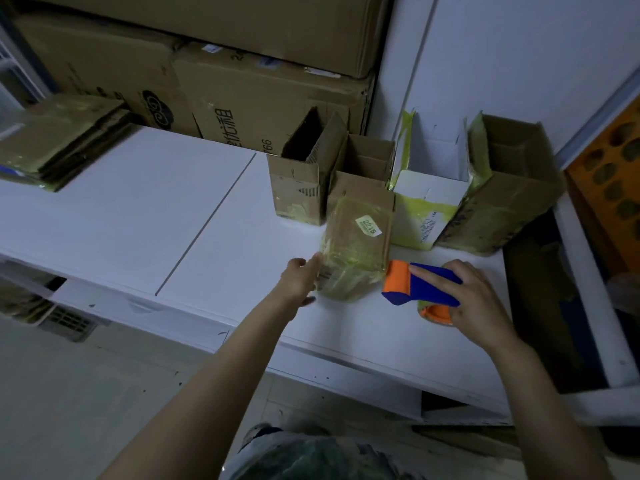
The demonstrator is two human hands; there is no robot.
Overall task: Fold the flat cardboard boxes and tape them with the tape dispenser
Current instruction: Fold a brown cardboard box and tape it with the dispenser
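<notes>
White counter (138, 209) meets a white wall (519, 64), with large cartons (263, 95) behind. Flat boxes (59, 140) lie far left. Left grip (299, 278), fingers straight, touches the taped box (356, 244). Right grip (474, 296) clasps the tape dispenser (427, 294), just beside that box.

Glossy tape over brown cardboard box (353, 244); smooth, seemingly laminate table (138, 209).

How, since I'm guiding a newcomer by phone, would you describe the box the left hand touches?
On the white table, look before the row of open boxes by the wall. The cardboard box sits between the left hand and the blue-and-orange tape dispenser. Only it carries a pale 2215 sticker.
</notes>
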